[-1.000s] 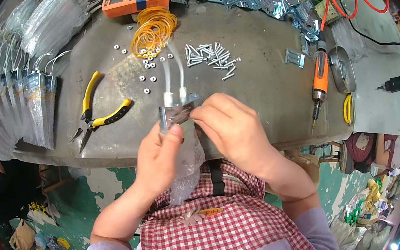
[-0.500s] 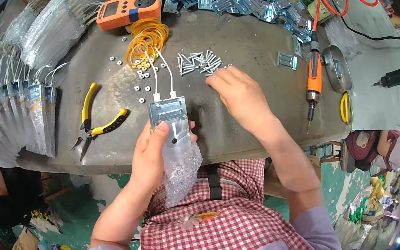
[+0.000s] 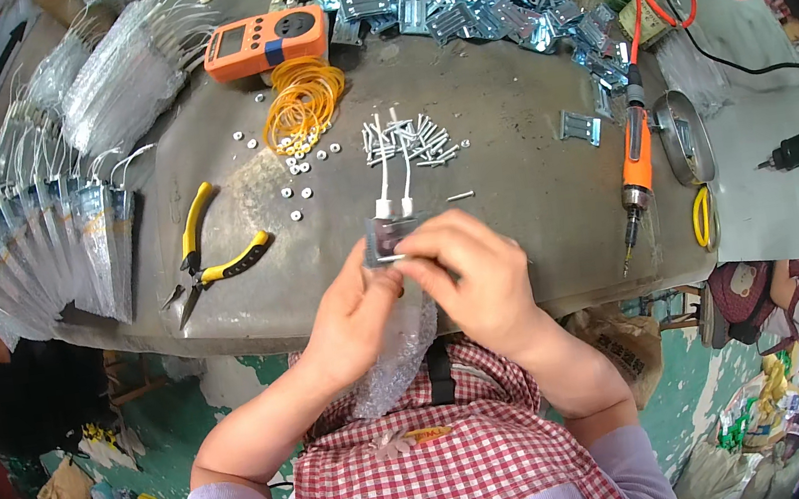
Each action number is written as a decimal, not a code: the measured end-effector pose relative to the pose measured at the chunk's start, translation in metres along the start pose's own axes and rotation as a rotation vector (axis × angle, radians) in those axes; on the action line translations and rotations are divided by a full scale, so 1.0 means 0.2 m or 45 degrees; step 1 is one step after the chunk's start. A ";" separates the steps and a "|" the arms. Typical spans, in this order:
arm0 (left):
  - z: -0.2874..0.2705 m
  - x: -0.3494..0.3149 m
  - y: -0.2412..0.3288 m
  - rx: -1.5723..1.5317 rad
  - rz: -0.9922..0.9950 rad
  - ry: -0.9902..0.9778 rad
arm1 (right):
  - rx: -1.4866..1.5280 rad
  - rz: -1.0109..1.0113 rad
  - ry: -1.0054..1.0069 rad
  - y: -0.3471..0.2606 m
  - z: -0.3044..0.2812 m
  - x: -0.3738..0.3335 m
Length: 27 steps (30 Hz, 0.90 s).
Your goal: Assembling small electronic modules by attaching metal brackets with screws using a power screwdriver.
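In my left hand [image 3: 350,319], near the table's front edge, is a bubble-wrapped part [image 3: 395,356], its wrap hanging down over my apron. A metal plate [image 3: 382,236] caps its upper end, and two white leads [image 3: 383,176] rise from there. My right hand [image 3: 480,277] is closed in a pinch at the plate, with a small screw [image 3: 390,259] at its fingertips, lying across the plate's lower part. Whether the screw's tip sits in a hole cannot be made out. Beyond the leads lies a heap of screws [image 3: 428,141]; one loose screw [image 3: 460,196] lies closer to me.
Yellow-handled pliers [image 3: 199,233], small white rings [image 3: 295,216] and orange bands [image 3: 301,101] lie left of centre. An orange meter [image 3: 266,42] and a pile of metal plates [image 3: 478,2] stand behind. An orange electric screwdriver [image 3: 635,168] lies right; finished-looking wrapped parts [image 3: 103,258] fan out left.
My right hand has come from the screw heap to the plate with a screw. The wrapped part has moved right and tilted. A single screw now lies apart from the heap.
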<state>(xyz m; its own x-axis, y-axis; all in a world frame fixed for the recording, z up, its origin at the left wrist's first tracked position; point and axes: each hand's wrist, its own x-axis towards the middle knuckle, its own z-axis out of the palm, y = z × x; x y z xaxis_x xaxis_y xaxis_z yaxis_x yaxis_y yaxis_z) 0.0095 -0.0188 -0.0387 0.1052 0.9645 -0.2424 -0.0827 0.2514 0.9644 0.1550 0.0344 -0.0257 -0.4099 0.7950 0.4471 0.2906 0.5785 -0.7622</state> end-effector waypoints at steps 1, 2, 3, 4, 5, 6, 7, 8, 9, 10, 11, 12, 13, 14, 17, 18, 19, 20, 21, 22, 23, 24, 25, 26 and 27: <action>0.01 0.01 0.00 0.012 0.010 -0.011 | -0.005 -0.006 0.018 -0.01 -0.01 0.00; 0.02 0.01 0.00 -0.056 0.001 -0.101 | -0.066 -0.080 0.031 -0.01 -0.02 0.00; 0.02 0.02 0.00 -0.123 -0.008 -0.191 | -0.129 -0.153 0.045 -0.02 -0.03 0.00; 0.02 0.04 0.01 -0.109 0.001 -0.204 | -0.035 -0.097 0.009 0.01 -0.05 -0.01; 0.02 0.07 0.03 -0.294 -0.020 -0.246 | -0.040 -0.103 0.028 0.01 -0.06 0.00; 0.03 0.08 0.05 -0.480 -0.046 -0.284 | -0.158 -0.224 0.066 0.01 -0.08 0.02; 0.03 0.10 0.07 -0.666 -0.074 -0.321 | -0.275 -0.344 0.103 0.01 -0.10 0.03; 0.04 0.13 0.08 -0.604 -0.023 -0.290 | -0.217 -0.211 -0.081 0.01 -0.12 0.00; 0.05 0.17 0.12 -0.594 -0.021 -0.305 | -0.224 -0.210 -0.064 0.02 -0.11 0.00; 0.07 0.21 0.17 -0.179 0.091 -0.313 | -0.089 -0.170 0.019 0.05 -0.08 -0.01; 0.10 0.25 0.20 0.235 0.205 -0.314 | 0.047 -0.132 0.102 0.09 -0.06 -0.03; 0.12 0.30 0.21 0.630 0.431 -0.322 | 0.033 -0.153 0.116 0.18 -0.06 -0.04; 0.14 0.34 0.24 0.727 0.490 -0.326 | -0.008 -0.176 0.170 0.23 -0.11 -0.03; 0.15 0.41 0.29 0.769 0.470 -0.346 | 0.156 0.035 0.244 0.30 -0.15 -0.04; 0.15 0.76 0.34 1.078 0.662 -0.151 | 1.519 0.388 0.619 0.32 -0.27 0.03; 0.12 0.91 0.33 1.398 0.867 0.006 | 1.585 0.379 0.803 0.30 -0.29 0.05; 0.09 1.01 0.34 1.575 0.995 0.100 | 1.651 0.397 0.825 0.30 -0.31 0.05; 0.04 1.12 0.34 1.796 1.209 0.170 | 1.665 0.445 0.769 0.32 -0.31 0.04; 0.00 1.23 0.32 2.006 1.429 0.234 | 1.671 0.496 0.724 0.33 -0.32 0.03; -0.04 1.31 0.29 2.050 1.362 0.151 | 1.692 0.498 0.760 0.33 -0.30 0.04; -0.09 1.36 0.27 2.096 1.288 0.076 | 1.716 0.502 0.788 0.32 -0.29 0.05; -0.08 1.37 0.29 1.931 1.346 0.045 | 1.709 0.509 0.742 0.32 -0.30 0.04; -0.08 1.37 0.31 1.933 1.361 0.035 | 1.708 0.497 0.756 0.32 -0.30 0.04; -0.10 1.34 0.32 1.716 1.209 0.037 | 1.699 0.492 0.745 0.31 -0.30 0.04; -0.08 1.26 0.35 1.498 1.047 0.030 | 1.691 0.496 0.740 0.30 -0.30 0.03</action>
<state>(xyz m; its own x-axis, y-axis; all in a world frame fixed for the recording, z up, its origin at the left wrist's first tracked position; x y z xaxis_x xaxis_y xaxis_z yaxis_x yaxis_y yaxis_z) 0.0141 0.2436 -0.0334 0.4138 0.8043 0.4264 0.7430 -0.5691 0.3522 0.2216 0.0853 -0.0401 -0.0096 0.9999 -0.0028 -0.8077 -0.0094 -0.5896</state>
